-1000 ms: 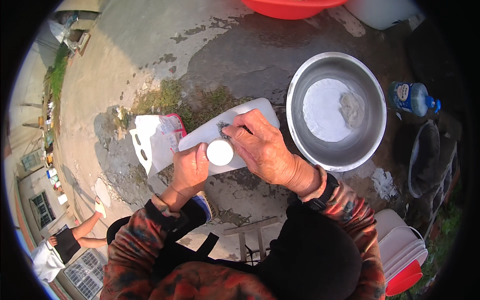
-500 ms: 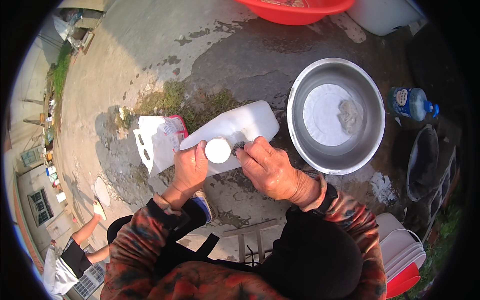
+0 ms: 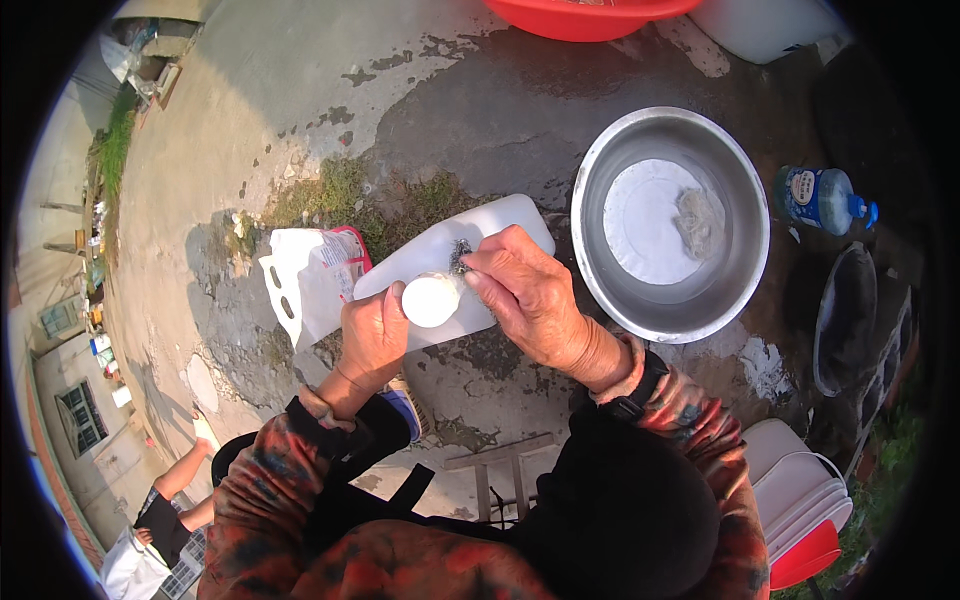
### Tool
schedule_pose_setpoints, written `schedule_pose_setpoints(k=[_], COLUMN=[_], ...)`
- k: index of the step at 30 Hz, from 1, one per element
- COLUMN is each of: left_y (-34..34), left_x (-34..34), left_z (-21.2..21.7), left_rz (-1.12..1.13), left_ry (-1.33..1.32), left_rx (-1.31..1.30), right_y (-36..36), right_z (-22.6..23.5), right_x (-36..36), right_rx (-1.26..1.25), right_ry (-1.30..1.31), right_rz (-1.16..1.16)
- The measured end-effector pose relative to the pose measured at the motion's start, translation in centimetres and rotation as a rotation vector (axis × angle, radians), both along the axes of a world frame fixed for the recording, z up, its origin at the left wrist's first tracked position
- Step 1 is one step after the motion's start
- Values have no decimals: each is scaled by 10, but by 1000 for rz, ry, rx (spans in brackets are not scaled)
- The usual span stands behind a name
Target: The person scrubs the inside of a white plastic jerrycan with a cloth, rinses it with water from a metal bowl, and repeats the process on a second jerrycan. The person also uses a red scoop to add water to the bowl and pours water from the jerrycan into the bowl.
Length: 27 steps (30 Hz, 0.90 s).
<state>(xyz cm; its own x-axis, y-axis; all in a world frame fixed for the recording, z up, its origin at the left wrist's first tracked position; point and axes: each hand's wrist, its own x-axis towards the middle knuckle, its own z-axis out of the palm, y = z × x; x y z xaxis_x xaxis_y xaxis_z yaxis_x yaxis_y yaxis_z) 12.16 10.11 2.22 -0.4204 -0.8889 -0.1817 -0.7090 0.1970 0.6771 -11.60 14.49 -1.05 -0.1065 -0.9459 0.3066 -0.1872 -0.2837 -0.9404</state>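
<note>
Scrubbing looks mid-way: your left hand [image 3: 372,335] is wrapped around the neck end of a white plastic jug [image 3: 455,265] held on its side above the wet concrete ground [image 3: 300,120], its round white cap [image 3: 430,300] toward you and still on. Your right hand [image 3: 530,295] has fingers pinched on a small dark wiry scrubber [image 3: 460,255] pressed to the jug's smooth flank. Cannot tell how much of the surface is clean; rinsing seems left, my guess. Nearby: shiny round steel basin [image 3: 745,240] holding milky water and a pale stringy wad, white plastic bag [image 3: 310,280], blue-labelled clear bottle [image 3: 820,197], red tub rim [image 3: 580,20].
</note>
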Motion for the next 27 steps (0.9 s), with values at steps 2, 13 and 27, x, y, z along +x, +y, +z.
schedule_pose_setpoints(k=[2,13,27], left_y=[1,6,7], left_x=[0,1,6], left_z=[1,5,1], left_rz=[36,-41,-18], left_ry=[22,-25,41], left_rx=[5,-33,-32], right_y=[0,6,1], right_z=[-1,-15,-13], right_x=[0,-1,-1], right_rx=[167,-157,-204], right_ry=[72,109,174], right_rz=[-109,45,55])
